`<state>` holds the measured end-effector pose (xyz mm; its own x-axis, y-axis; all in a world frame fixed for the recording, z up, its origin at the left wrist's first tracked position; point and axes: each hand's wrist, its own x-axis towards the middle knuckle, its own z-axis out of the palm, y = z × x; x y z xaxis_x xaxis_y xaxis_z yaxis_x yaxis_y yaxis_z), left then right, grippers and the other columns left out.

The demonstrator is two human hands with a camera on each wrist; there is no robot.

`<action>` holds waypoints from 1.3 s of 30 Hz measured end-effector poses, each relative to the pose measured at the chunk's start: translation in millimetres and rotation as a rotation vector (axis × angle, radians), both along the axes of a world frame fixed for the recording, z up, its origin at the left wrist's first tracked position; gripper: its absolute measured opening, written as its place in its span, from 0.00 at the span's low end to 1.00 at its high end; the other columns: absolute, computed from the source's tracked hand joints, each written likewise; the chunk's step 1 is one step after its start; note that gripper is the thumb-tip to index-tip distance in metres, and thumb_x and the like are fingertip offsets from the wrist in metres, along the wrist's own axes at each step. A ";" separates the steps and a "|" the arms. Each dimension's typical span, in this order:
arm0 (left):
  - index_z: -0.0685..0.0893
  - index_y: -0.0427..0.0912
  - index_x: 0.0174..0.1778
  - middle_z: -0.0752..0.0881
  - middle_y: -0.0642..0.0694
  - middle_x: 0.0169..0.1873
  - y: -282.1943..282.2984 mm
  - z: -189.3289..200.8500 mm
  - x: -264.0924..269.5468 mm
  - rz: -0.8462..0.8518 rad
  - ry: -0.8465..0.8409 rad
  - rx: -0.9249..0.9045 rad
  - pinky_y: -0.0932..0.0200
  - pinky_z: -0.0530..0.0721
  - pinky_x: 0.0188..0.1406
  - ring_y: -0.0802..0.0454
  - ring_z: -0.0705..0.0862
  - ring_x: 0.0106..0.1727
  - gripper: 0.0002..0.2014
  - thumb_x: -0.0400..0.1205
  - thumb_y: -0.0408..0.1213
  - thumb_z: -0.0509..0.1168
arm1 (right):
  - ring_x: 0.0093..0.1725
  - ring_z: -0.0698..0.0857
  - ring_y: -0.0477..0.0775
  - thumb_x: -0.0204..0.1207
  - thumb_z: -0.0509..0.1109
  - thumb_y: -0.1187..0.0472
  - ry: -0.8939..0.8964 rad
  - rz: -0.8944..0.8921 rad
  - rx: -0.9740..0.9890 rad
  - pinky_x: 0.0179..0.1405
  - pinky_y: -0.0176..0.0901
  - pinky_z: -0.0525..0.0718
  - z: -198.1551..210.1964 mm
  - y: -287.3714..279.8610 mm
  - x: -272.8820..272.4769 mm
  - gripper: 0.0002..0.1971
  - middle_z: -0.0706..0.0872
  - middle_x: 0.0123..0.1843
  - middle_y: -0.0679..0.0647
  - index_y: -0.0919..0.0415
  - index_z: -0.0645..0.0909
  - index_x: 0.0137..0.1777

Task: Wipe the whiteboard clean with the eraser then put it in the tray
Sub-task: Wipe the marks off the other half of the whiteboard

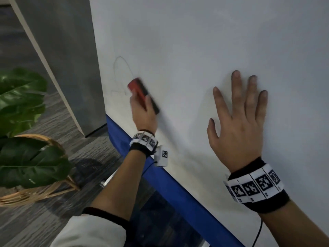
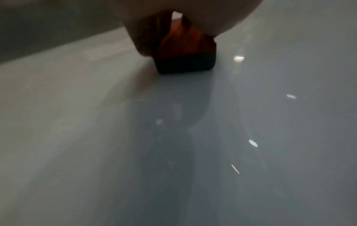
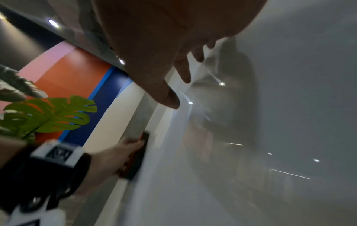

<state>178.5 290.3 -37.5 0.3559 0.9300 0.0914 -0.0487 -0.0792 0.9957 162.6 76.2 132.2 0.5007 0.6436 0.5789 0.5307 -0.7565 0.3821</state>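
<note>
A white whiteboard fills the head view, with a thin pen loop drawn near its left edge. My left hand grips a red eraser with a dark felt face and presses it flat on the board just right of and below the loop. In the left wrist view the eraser sits felt-down on the board. The right wrist view shows the eraser too. My right hand lies flat on the board with its fingers spread. No tray shows.
A blue band runs along the board's lower edge. A grey pillar stands left of the board. A leafy plant in a wicker basket sits on the wood-look floor at the left.
</note>
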 end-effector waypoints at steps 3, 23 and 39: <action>0.65 0.39 0.86 0.72 0.59 0.71 -7.2 15.2 5.1 -0.024 -0.069 0.158 0.64 0.73 0.76 0.62 0.75 0.72 0.29 0.91 0.46 0.60 | 0.89 0.45 0.69 0.78 0.70 0.58 0.012 0.000 -0.019 0.85 0.70 0.34 -2.6 14.0 0.6 0.36 0.50 0.91 0.63 0.57 0.64 0.87; 0.67 0.42 0.84 0.80 0.36 0.74 73.7 8.4 7.2 -0.011 0.188 -0.181 0.42 0.79 0.73 0.33 0.81 0.73 0.26 0.91 0.48 0.59 | 0.89 0.46 0.70 0.77 0.72 0.59 -0.009 0.010 -0.033 0.88 0.66 0.35 42.2 56.1 12.7 0.37 0.51 0.91 0.63 0.60 0.66 0.86; 0.71 0.45 0.83 0.79 0.46 0.70 126.4 80.8 23.8 0.036 -0.176 0.216 0.54 0.77 0.76 0.47 0.80 0.72 0.28 0.88 0.49 0.64 | 0.89 0.43 0.68 0.79 0.70 0.59 -0.043 0.015 -0.103 0.87 0.65 0.32 37.2 94.4 23.8 0.38 0.47 0.92 0.62 0.59 0.61 0.88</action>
<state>202.3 416.8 43.3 0.2838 0.8941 0.3466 -0.2126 -0.2938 0.9319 186.5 170.6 169.4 0.4670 0.7080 0.5297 0.5232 -0.7042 0.4800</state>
